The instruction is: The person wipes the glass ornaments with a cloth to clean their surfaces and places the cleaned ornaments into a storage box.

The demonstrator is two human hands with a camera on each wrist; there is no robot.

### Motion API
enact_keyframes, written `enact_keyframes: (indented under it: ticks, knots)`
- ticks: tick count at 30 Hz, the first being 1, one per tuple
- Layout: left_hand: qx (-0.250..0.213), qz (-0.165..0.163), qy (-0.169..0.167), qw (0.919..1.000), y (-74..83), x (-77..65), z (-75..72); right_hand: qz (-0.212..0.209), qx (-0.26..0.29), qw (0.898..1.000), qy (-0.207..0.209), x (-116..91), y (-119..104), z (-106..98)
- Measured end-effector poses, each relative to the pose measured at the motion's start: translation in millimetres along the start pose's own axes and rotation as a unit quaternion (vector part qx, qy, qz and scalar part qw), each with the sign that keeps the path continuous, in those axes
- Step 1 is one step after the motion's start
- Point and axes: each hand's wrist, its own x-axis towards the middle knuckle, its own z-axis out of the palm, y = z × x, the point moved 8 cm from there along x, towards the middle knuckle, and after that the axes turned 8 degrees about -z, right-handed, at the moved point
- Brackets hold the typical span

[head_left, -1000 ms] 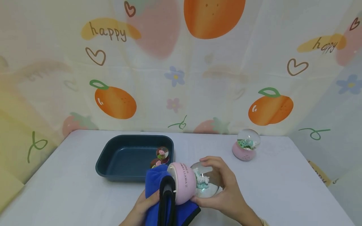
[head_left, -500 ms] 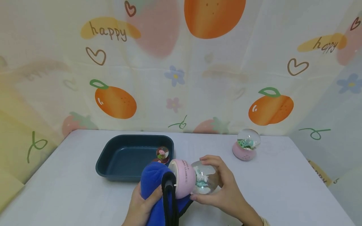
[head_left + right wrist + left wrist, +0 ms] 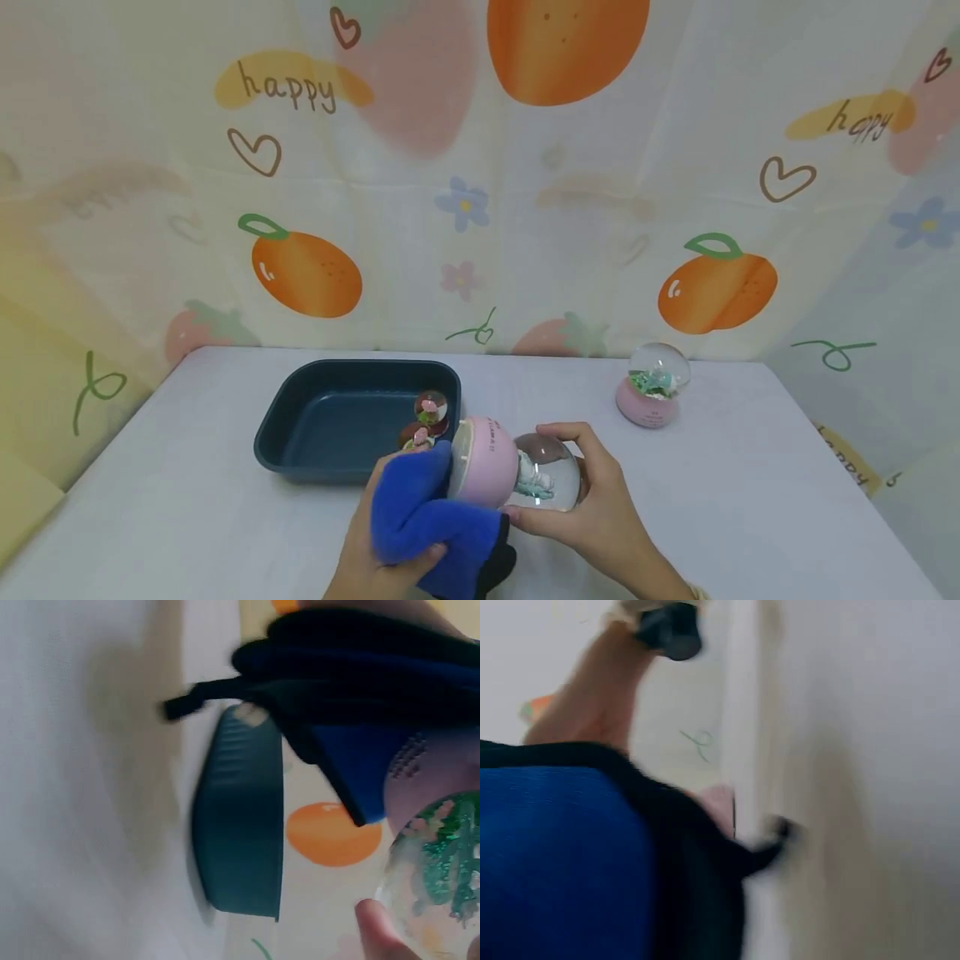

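A snow globe with a pink base [image 3: 487, 463] lies on its side in the air, its clear glass ball toward the right. My right hand [image 3: 588, 492] grips the glass ball between thumb and fingers; the right wrist view shows the snow globe [image 3: 442, 862] with green glitter inside. My left hand [image 3: 363, 533] holds a bunched blue cloth [image 3: 427, 517] with black edging against the base's underside. In the left wrist view the blue cloth [image 3: 562, 855] covers most of the left hand's work, and the other wrist shows behind it.
A dark teal tray [image 3: 322, 467] stands behind the left hand. Two small globes [image 3: 431, 407] sit in its right end. Another pink-based snow globe [image 3: 651, 387] stands upright at the back right of the white table [image 3: 750, 483]. A printed curtain hangs behind.
The left hand has shifted its hold and the blue cloth is bunched differently, its folded black edges now lower. The snow globe has turned slightly and risen a little.
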Motion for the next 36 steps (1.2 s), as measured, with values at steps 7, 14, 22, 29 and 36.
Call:
enact_keyframes:
  ticks: [7,14,22,29,36]
  knots:
    - [0.141,0.198,0.065,0.9678,32.7,-10.2,10.0,0.011,-0.027,0.998,-0.047,-1,1,8]
    - [0.086,0.236,0.092,0.9637,33.8,-11.0,-0.2,0.018,0.021,0.996,-0.084,-2,2,12]
    - [0.09,0.171,0.079,0.9779,29.3,-3.0,-3.1,-0.009,0.01,0.999,-0.036,-1,-2,7]
    - [0.155,0.005,0.069,0.9854,19.8,-1.3,4.2,-0.076,-0.047,0.995,-0.045,-6,-14,18]
    - [0.169,0.026,0.127,0.9771,26.6,-4.1,-6.0,-0.18,-0.094,0.978,-0.041,-10,-26,20]
